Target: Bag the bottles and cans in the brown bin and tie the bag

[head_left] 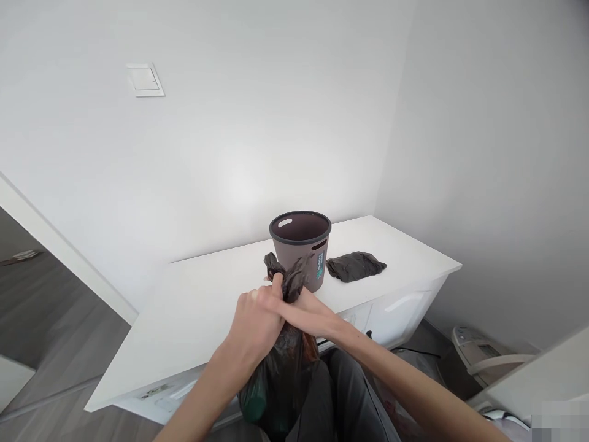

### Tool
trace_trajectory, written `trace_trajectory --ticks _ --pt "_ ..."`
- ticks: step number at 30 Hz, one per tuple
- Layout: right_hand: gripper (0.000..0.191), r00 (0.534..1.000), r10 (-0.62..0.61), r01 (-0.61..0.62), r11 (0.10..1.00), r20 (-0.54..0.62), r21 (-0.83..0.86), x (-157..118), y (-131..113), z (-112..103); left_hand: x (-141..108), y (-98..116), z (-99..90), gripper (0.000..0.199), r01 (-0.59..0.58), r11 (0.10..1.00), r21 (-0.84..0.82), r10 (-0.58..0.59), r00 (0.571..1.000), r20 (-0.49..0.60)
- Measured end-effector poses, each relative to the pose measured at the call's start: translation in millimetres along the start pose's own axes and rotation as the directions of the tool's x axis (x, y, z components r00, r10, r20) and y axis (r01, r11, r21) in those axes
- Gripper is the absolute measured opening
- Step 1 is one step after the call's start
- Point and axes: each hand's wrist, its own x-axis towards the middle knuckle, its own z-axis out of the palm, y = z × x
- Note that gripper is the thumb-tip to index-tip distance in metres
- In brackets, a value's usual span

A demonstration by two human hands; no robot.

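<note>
My left hand point(256, 312) is closed around the gathered neck of a filled black plastic bag point(288, 374). Crossing over it, my right hand point(306, 312) is closed on the same neck, its thumb reaching across the left hand. Crumpled bag ends stick up above the fingers. Below, the bag hangs in front of the cabinet, against my legs; green and orange-brown contents show through the thin plastic. Just behind my hands a brown-grey trash bin point(294, 248) with a dark rim stands upright. To its right lies a flat, folded black bag point(356, 266).
The bin stands on a white cabinet top point(202, 307) against the wall. A light switch point(145, 80) is at upper left. On the floor at lower right sits a grey appliance point(481, 353) with a handle. A doorway with wooden flooring point(69, 325) lies left.
</note>
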Motion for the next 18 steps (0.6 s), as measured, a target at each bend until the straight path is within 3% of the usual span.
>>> trace_trajectory --ticks 3,6,9,11,13,15,18 --pt "0.04 0.988 0.084 -0.082 0.996 -0.131 0.016 4.3 7.0 2.1 -0.3 -13.3 2.8 0.018 -0.064 0.995 0.081 0.068 0.996 -0.05" --pt "0.048 0.958 0.125 -0.091 0.986 -0.258 0.138 7.3 13.0 -0.1 -6.1 -20.4 -3.3 0.005 -0.062 0.993 0.096 0.053 0.993 0.101" --pt "0.055 0.964 0.139 -0.072 0.958 -0.226 0.278 6.3 10.8 -4.5 -9.9 -21.7 -12.9 0.022 0.007 1.0 0.015 -0.011 0.959 0.282" --pt "0.058 0.983 0.113 -0.067 0.956 -0.148 0.284 4.0 4.0 -9.8 -7.8 -22.4 -18.4 0.032 0.07 0.993 -0.094 -0.033 0.937 0.349" --pt "0.055 0.998 0.031 -0.023 0.986 -0.047 0.163 1.1 -4.6 -17.8 -2.2 -24.2 -22.3 0.036 0.163 0.958 -0.235 -0.066 0.925 0.373" --pt "0.048 0.994 -0.081 0.085 0.995 0.066 -0.06 -1.5 -10.8 -27.7 4.2 -25.9 -24.5 0.036 0.264 0.897 -0.354 -0.127 0.922 0.367" --pt "0.024 0.96 -0.26 0.281 0.884 0.106 -0.374 -3.3 -6.7 -41.5 10.1 -23.6 -24.9 0.04 0.305 0.865 -0.399 -0.175 0.927 0.331"
